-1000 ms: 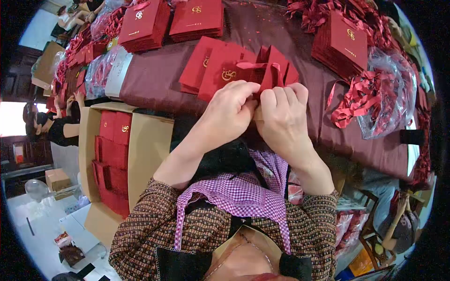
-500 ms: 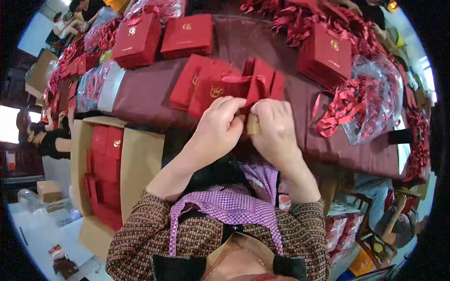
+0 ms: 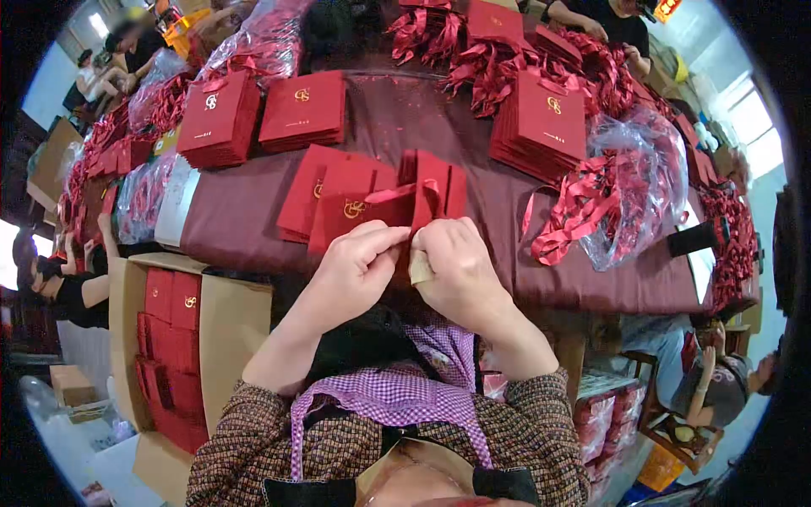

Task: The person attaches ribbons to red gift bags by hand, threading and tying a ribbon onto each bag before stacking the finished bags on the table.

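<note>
At the table's near edge, my left hand (image 3: 361, 264) and my right hand (image 3: 456, 260) are close together, fingers pinched at the near edge of a red paper bag (image 3: 441, 188) with a red ribbon. Both hands are closed; what lies between the fingertips is too small to make out beyond the bag's edge. A yellowish band or strip (image 3: 420, 269) shows at my right hand's fingers. Beside the bag, more red bags with gold print (image 3: 345, 201) lie overlapping on the dark red tablecloth (image 3: 228, 211).
Stacks of red bags (image 3: 302, 110) stand farther back, another (image 3: 541, 122) at the right. Ribbons in clear plastic (image 3: 621, 203) lie at the right. An open carton (image 3: 236, 325) of red bags stands at the left. Other people (image 3: 718, 384) are around the table.
The view has shifted, so the table and bags appear farther left and more of the back shows. My hands stay together at the bag's near edge.
</note>
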Motion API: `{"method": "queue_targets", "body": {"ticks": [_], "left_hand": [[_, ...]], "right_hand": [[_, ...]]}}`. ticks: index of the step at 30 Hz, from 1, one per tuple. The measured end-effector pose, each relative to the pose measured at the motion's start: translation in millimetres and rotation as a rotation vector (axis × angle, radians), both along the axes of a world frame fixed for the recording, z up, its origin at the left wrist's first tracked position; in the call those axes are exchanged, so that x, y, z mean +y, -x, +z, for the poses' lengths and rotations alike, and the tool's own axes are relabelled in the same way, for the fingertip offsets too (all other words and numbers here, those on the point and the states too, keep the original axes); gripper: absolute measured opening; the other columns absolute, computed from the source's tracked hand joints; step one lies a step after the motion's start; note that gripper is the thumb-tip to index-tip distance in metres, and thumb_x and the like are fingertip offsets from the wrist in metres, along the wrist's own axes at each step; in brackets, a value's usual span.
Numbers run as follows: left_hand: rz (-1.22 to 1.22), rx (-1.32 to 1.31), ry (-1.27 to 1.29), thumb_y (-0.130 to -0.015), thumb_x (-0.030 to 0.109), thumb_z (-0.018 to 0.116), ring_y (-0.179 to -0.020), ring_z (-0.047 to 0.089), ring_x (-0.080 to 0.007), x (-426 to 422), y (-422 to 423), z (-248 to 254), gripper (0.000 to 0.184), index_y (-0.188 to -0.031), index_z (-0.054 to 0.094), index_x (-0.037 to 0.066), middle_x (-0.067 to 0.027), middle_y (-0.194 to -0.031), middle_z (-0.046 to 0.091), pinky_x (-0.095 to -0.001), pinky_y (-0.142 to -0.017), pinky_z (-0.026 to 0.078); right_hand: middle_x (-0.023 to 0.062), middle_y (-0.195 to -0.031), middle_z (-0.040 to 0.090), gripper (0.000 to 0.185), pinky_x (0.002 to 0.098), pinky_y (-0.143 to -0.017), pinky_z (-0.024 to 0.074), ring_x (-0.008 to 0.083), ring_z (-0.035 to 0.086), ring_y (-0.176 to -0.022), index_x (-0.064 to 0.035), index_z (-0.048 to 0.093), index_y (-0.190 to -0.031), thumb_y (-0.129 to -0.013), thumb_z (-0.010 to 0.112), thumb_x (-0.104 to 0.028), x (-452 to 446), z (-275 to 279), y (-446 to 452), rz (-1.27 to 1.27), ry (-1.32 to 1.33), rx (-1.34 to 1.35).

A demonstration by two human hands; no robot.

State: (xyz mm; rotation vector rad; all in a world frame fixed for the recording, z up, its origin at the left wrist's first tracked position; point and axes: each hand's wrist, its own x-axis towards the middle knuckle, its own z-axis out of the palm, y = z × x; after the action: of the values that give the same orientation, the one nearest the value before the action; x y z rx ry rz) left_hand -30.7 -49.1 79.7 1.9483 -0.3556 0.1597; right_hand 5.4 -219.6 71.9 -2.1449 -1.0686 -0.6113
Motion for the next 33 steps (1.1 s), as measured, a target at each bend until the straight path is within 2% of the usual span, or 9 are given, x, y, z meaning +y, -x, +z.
{"method": "queue_targets", "body": {"ticks": [1, 9, 13, 17, 21, 24, 27, 28, 33], "left_hand": [[-0.024, -0.028, -0.018, -0.08, -0.005, 0.057, -0.075, 0.059, -0.0271, 4.8, -1.3, -2.4, 0.023, -0.103, 0.061, -0.006, -0.015, -0.082, 0.058, -0.0337, -0.07, 0.048], [-0.038, -0.259, -0.122, -0.078, -0.006, 0.058, -0.08, 0.056, -0.0321, 1.7, -11.8, -10.8, 0.017, -0.095, 0.059, -0.004, -0.015, -0.081, 0.056, -0.0382, -0.072, 0.045], [-0.029, -0.269, -0.188, -0.077, -0.005, 0.059, -0.083, 0.055, -0.0335, 2.4, -12.9, -10.3, 0.015, -0.092, 0.057, -0.004, -0.0152, -0.084, 0.056, -0.0403, -0.073, 0.045], [-0.01, -0.321, -0.219, -0.078, -0.004, 0.059, -0.082, 0.054, -0.035, -6.0, -8.6, -3.2, 0.011, -0.089, 0.057, -0.003, -0.0162, -0.086, 0.055, -0.0405, -0.073, 0.045], [-0.038, -0.272, -0.252, -0.078, -0.003, 0.058, -0.084, 0.055, -0.0361, -3.3, -8.4, -5.6, 0.009, -0.086, 0.056, -0.003, -0.0173, -0.085, 0.056, -0.0402, -0.073, 0.045], [-0.067, -0.092, -0.146, -0.082, -0.005, 0.055, -0.072, 0.057, -0.0284, 1.0, -4.8, -4.5, 0.007, -0.088, 0.057, -0.003, -0.0143, -0.077, 0.053, -0.0333, -0.066, 0.046], [0.091, 0.072, -0.014, -0.093, 0.006, 0.052, -0.069, 0.054, -0.0089, 15.7, -9.8, -17.1, 0.009, -0.091, 0.06, 0.002, -0.0015, -0.079, 0.057, -0.0238, -0.061, 0.043], [0.166, 0.254, 0.282, -0.095, 0.011, 0.051, -0.069, 0.052, -0.0051, 19.9, -11.8, -16.8, 0.012, -0.093, 0.06, 0.003, 0.0006, -0.081, 0.058, -0.0205, -0.06, 0.042], [0.219, 0.229, 0.61, -0.095, 0.012, 0.053, -0.074, 0.055, -0.0096, 54.8, -28.4, -37.4, 0.016, -0.101, 0.06, -0.001, -0.0026, -0.084, 0.06, -0.0225, -0.066, 0.045]], "right_hand": [[0.0099, -0.073, 0.054, 0.02, 0.039, -0.064, 0.0424, 0.0297, 0.055, -0.069, -0.004, 0.052, -0.079, -0.068, 0.064, 0.007, -1.4, 3.5, 2.4, 0.018, -0.083, 0.107], [0.01, -0.08, 0.059, 0.02, 0.0365, -0.068, 0.0459, 0.0287, 0.058, -0.075, -0.0034, 0.055, -0.082, -0.069, 0.067, 0.006, -4.5, -10.5, 2.6, 0.01, -0.161, 0.12], [0.0101, -0.089, 0.062, 0.02, 0.0384, -0.077, 0.0461, 0.0293, 0.058, -0.085, -0.0038, 0.06, -0.092, -0.074, 0.068, -0.001, -18.2, 18.2, 0.2, 0.106, 0.028, 0.179], [0.0069, -0.105, 0.059, 0.034, 0.0416, -0.093, 0.04, 0.028, 0.053, -0.109, -0.006, 0.062, -0.109, -0.075, 0.066, -0.006, -23.4, 39.8, -10.8, 0.068, 0.173, -0.114], [0.0055, -0.094, 0.057, 0.023, 0.049, -0.106, 0.0298, 0.0253, 0.052, -0.11, -0.0085, 0.06, -0.095, -0.072, 0.061, -0.008, -22.5, 28.1, -17.2, 0.122, 0.288, -0.091], [0.0047, -0.089, 0.055, 0.02, 0.0514, -0.107, 0.0277, 0.0234, 0.053, -0.108, -0.0102, 0.059, -0.09, -0.07, 0.062, -0.006, -30.1, 27.6, -16.4, 0.208, 0.31, -0.048], [0.0031, -0.086, 0.055, 0.019, 0.0527, -0.107, 0.0266, 0.0219, 0.055, -0.107, -0.0114, 0.058, -0.086, -0.069, 0.063, -0.004, -34.1, 28.3, -13.9, 0.249, 0.272, -0.019], [0.0026, -0.085, 0.055, 0.018, 0.0524, -0.107, 0.0267, 0.0216, 0.055, -0.106, -0.0115, 0.057, -0.085, -0.069, 0.063, -0.004, -36.7, 28.7, -13.8, 0.266, 0.257, -0.017], [0.0019, -0.084, 0.057, 0.018, 0.0498, -0.107, 0.0273, 0.021, 0.056, -0.104, -0.0123, 0.06, -0.083, -0.068, 0.066, -0.007, -48.1, 29.4, -19.1, 0.213, 0.231, -0.01]]}}
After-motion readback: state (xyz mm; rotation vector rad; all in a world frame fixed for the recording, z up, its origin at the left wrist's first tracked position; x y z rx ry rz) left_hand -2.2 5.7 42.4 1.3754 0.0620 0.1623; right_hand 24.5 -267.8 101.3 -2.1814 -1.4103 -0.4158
